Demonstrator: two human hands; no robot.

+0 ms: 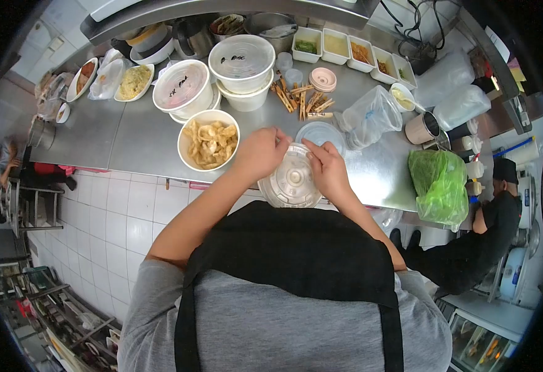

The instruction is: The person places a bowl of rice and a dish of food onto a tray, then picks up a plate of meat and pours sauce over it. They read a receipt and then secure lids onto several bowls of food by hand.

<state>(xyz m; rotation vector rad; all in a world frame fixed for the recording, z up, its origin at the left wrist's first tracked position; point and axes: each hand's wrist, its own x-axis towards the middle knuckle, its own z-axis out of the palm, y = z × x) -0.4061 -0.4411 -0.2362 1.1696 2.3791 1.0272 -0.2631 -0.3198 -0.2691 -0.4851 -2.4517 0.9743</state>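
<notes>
In front of my apron, at the counter's near edge, is a round translucent plastic lid [291, 178] with raised rings. My left hand [263, 152] is closed, its fingertips pinched at the lid's far left rim. On the opposite side my right hand [329, 167] grips the far right rim, thumb and fingers together. Whether there is one lid or a stack cannot be made out. Left of my left hand stands an uncovered white paper bowl [183, 146] of puffed, golden crisp pieces [212, 144]. A flat clear lid [326, 132] lies just beyond my right hand.
Lidded white tubs [241, 57] stand behind the bowl. Wooden clothespins [302, 99] lie near the middle of the steel counter [141, 133]. White trays [335, 46] of toppings line the back. A green plastic bag [437, 186] sits right; a person in black [469, 242] is beside it.
</notes>
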